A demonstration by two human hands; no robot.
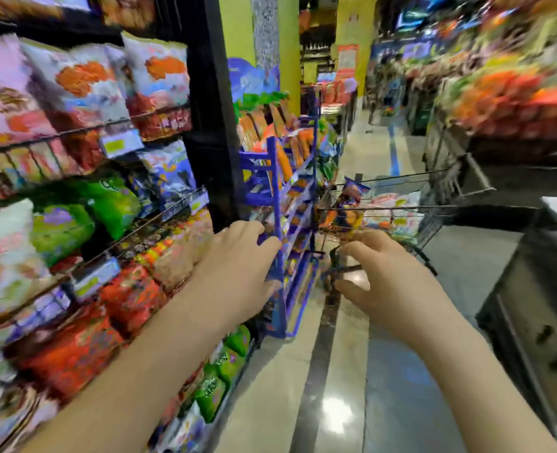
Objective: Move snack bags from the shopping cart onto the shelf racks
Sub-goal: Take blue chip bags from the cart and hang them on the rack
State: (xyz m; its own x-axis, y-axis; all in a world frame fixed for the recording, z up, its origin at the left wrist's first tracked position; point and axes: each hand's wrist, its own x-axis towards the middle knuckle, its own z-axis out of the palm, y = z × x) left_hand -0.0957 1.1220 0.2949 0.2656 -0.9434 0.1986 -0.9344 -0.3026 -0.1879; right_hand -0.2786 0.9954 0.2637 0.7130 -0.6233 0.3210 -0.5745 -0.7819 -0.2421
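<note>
Both of your arms reach forward over the glossy tiled aisle floor (332, 380), and the whole view is smeared with blur. Your left hand (242, 264), at about 11 o'clock, has loosely bent fingers with nothing in them. It sits in front of the post of a blue metal display rack (278, 178), but you cannot tell whether the fingertips touch it. Your right hand (383, 277), at about 1 o'clock, is spread with the fingers curved like a claw, and it also holds nothing.

The grey wire shopping cart (434, 206) stands just beyond your right hand, at 1 o'clock. The snack bags are inside it: a blue-and-orange foil snack bag (352, 194) stands up at the cart's near left corner, and pale pink-and-green snack bags (398, 206) lie beside it.

At 9 o'clock, the black wire shelf racks (146, 114) rise in tiers along the left. They are packed with white-and-orange bags (84, 80) up high, green bags (107, 204) in the middle and red bags (130, 295) lower down.
</note>
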